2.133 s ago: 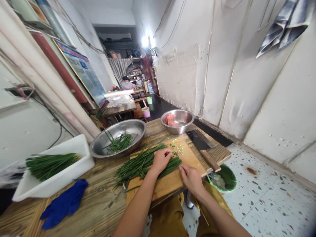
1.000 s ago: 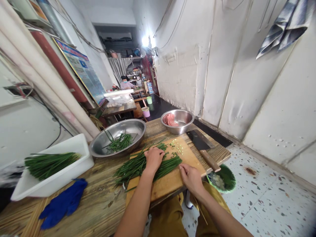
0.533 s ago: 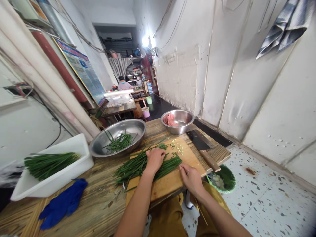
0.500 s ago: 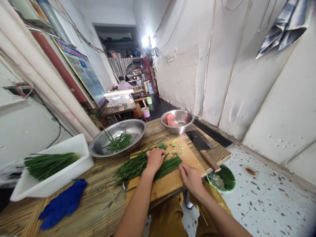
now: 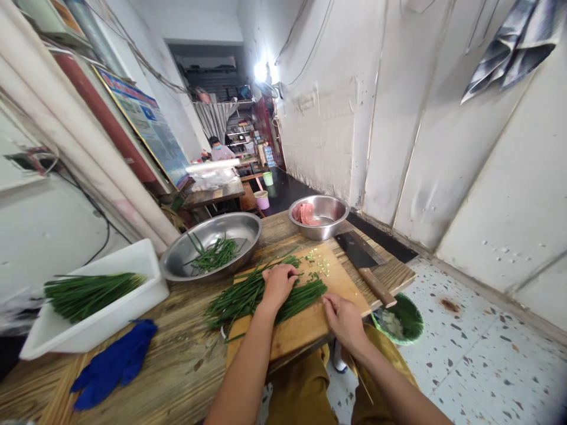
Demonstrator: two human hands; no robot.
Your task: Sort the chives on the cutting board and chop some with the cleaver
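A bundle of long green garlic chives (image 5: 303, 297) lies across the wooden cutting board (image 5: 349, 289), with a looser heap spilling off its left side. My left hand (image 5: 279, 284) rests on the chives, fingers curled down around them. At the bundle's cut right end is my right hand (image 5: 342, 316), thumb and fingers pinched together; whatever is in the pinch is too small to make out. Small chopped pale and green bits (image 5: 319, 263) are scattered near the board's far edge. A cleaver (image 5: 364, 260) lies right of the board, handle towards me.
A steel basin (image 5: 254, 227) holds cut chives; a smaller steel bowl (image 5: 332, 206) holds pink meat. On the left are a white tub (image 5: 95, 336) of chives and blue gloves (image 5: 113, 369). A green-lined bin (image 5: 411, 321) stands below the right edge. A masked person (image 5: 221, 152) sits far back.
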